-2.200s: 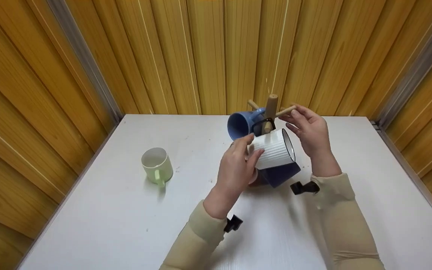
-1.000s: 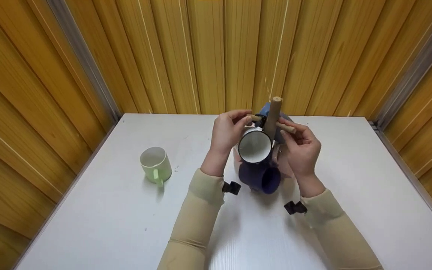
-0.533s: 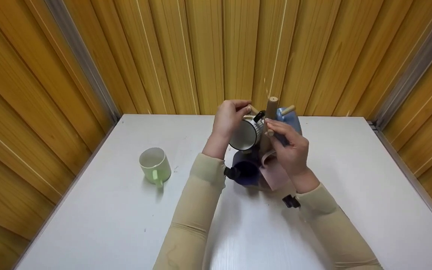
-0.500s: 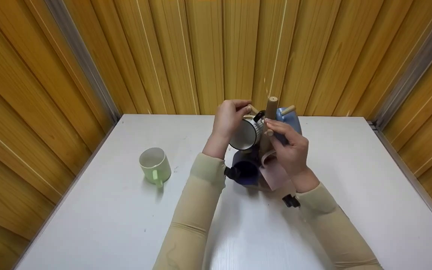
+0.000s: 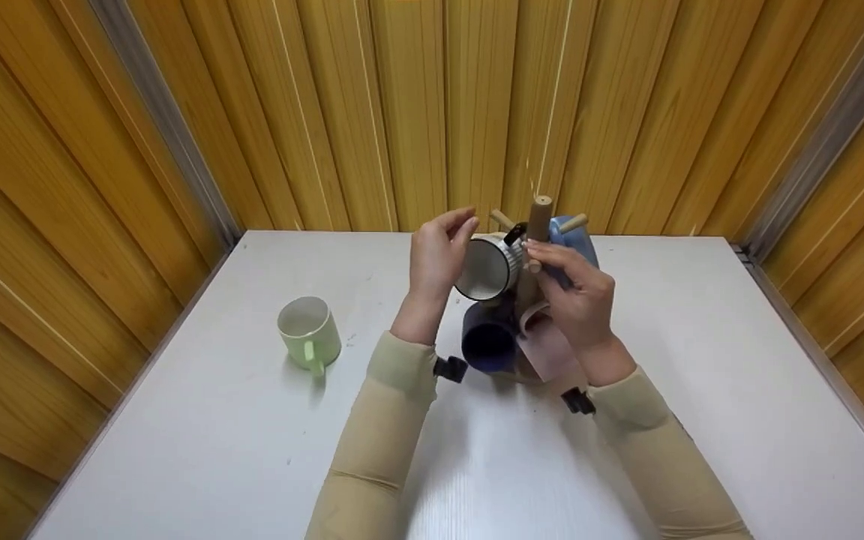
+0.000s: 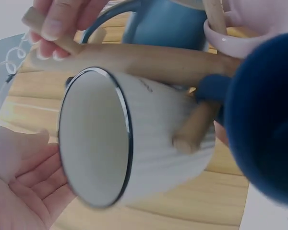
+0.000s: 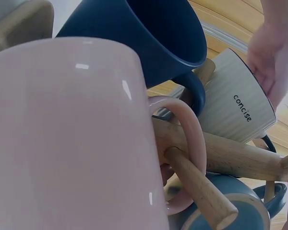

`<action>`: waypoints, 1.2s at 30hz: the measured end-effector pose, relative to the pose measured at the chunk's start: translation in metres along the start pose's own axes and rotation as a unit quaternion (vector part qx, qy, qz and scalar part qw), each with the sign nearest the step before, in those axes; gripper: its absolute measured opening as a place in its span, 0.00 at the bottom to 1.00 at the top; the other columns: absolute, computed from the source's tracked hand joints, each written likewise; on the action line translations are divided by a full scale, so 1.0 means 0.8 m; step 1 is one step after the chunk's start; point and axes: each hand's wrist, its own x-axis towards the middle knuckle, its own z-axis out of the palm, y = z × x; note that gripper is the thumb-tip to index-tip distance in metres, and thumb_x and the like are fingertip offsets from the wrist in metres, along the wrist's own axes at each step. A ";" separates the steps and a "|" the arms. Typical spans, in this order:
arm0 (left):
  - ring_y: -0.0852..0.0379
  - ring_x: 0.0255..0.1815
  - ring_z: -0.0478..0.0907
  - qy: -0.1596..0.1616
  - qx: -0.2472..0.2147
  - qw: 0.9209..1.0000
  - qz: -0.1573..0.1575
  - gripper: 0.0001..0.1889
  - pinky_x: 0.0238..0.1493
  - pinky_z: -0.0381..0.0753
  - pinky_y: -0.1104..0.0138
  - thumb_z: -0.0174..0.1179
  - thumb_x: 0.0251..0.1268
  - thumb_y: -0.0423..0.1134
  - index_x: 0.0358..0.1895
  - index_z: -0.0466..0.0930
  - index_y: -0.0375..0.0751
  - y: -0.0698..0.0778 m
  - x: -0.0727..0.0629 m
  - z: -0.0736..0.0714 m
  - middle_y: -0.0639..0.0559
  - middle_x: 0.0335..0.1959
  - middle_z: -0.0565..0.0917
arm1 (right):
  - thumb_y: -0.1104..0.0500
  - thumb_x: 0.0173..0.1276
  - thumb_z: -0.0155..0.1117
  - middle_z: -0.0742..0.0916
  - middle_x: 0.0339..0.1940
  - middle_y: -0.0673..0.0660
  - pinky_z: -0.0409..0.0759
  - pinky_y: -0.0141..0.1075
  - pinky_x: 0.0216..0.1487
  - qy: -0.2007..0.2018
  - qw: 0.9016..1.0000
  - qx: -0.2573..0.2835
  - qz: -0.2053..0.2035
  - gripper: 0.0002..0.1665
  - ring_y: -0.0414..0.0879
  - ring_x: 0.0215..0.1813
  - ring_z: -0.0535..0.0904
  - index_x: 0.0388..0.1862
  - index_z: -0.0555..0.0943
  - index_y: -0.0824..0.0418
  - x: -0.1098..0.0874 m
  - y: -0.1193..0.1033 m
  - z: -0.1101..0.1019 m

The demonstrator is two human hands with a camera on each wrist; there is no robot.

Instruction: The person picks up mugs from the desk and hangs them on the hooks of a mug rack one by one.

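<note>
A wooden mug tree (image 5: pixel 541 217) stands right of centre on the white table, hung with several mugs. My right hand (image 5: pixel 578 292) pinches a short front peg (image 5: pixel 535 265) near its top. My left hand (image 5: pixel 436 255), fingers loosely bent and holding nothing, is just left of the white ribbed mug (image 5: pixel 484 270). That mug has a dark rim, hangs by its black handle and reads "concise" in the right wrist view. Below it hangs a navy mug (image 5: pixel 489 341), its mouth toward me. The pink mug (image 7: pixel 77 134) hangs low at the right, partly behind my right hand. Behind is a blue mug (image 5: pixel 574 236).
A light green mug (image 5: pixel 308 330) stands upright on the left of the table (image 5: pixel 199 420), its handle toward me. Wood-panelled walls (image 5: pixel 402 112) close off the back and both sides. Bare peg ends (image 5: pixel 574 223) stick out near the top of the tree.
The left hand has placed the white mug on the tree, then let go of a peg and drawn left. The tree has turned, bringing the pink mug forward; the right hand has switched pegs.
</note>
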 end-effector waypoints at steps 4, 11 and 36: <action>0.50 0.51 0.90 0.025 -0.023 0.999 0.004 0.13 0.54 0.87 0.61 0.64 0.73 0.37 0.54 0.87 0.33 -0.017 -0.021 -0.021 0.42 0.49 0.91 | 0.83 0.57 0.69 0.92 0.45 0.64 0.85 0.40 0.59 0.003 1.000 0.005 0.001 0.16 0.51 0.53 0.90 0.42 0.89 0.72 0.001 0.000 0.000; 0.48 0.53 0.89 0.037 -0.009 0.998 -0.047 0.15 0.54 0.88 0.60 0.63 0.74 0.39 0.57 0.86 0.34 -0.043 -0.055 -0.063 0.41 0.53 0.90 | 0.83 0.56 0.70 0.92 0.45 0.64 0.85 0.41 0.59 0.013 1.000 0.014 0.005 0.15 0.51 0.53 0.90 0.42 0.89 0.72 0.000 0.001 0.000; 0.30 0.69 0.70 -0.099 0.158 0.903 -0.388 0.53 0.73 0.69 0.41 0.67 0.65 0.46 0.78 0.43 0.17 -0.143 -0.096 -0.219 0.20 0.72 0.66 | 0.87 0.52 0.68 0.92 0.45 0.63 0.85 0.40 0.59 0.024 1.000 0.015 0.005 0.20 0.49 0.53 0.90 0.41 0.88 0.73 -0.006 -0.001 0.005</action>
